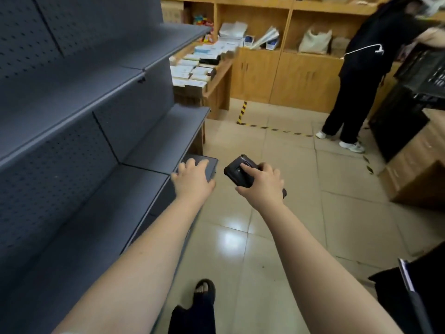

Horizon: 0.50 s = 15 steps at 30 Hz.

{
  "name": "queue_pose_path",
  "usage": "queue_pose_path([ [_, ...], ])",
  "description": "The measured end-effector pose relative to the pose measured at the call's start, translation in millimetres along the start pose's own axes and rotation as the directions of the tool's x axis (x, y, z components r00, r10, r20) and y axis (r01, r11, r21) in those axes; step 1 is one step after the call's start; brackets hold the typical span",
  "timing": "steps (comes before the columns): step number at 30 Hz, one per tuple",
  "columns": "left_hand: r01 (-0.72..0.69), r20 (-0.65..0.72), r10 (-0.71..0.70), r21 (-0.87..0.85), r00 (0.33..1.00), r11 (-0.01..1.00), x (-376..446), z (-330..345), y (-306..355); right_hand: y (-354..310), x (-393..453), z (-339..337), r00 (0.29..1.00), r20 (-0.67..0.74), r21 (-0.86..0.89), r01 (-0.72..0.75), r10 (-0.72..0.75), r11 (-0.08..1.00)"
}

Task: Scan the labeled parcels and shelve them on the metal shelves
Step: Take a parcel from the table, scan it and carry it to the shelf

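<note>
Hands both working mid-frame: left hand (192, 178) resting fingers-spread on top of a dark flat parcel (209, 165), pressing it at the outer corner of the lowest metal shelf (154, 155); right hand (261, 183) gripping a black handheld scanner (238, 173), thumb lying on its top face. Scanner sitting just right of parcel, close but apart, nose angling toward upper left. Parcel's long axis running roughly toward frame top, half overhanging shelf end. Left hand nearer, already touching. Label not visible. Probably scanning next, then sliding parcel leftward onto shelf.
</note>
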<state>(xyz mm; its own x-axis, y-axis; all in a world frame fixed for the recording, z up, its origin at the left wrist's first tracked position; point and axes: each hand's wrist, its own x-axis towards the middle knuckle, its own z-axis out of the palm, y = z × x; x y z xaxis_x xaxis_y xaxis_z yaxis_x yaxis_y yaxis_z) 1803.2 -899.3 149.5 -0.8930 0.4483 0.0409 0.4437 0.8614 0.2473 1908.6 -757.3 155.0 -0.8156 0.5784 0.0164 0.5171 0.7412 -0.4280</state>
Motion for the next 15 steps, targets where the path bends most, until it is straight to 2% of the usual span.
queue_pose_path([
  [4,-0.019,0.03,0.022,-0.092,0.999,0.996,96,34,8,14,76,28,0.995,-0.03,0.016,-0.097,0.098,0.995],
  [10,0.0,0.133,0.036,-0.261,0.99,0.965,215,72,27,28,178,57,0.975,-0.001,0.0,-0.224,0.224,0.975],
  [15,0.02,0.193,0.033,-0.265,0.981,0.964,312,97,49,52,277,64,0.952,0.01,-0.032,-0.305,0.306,0.952],
])
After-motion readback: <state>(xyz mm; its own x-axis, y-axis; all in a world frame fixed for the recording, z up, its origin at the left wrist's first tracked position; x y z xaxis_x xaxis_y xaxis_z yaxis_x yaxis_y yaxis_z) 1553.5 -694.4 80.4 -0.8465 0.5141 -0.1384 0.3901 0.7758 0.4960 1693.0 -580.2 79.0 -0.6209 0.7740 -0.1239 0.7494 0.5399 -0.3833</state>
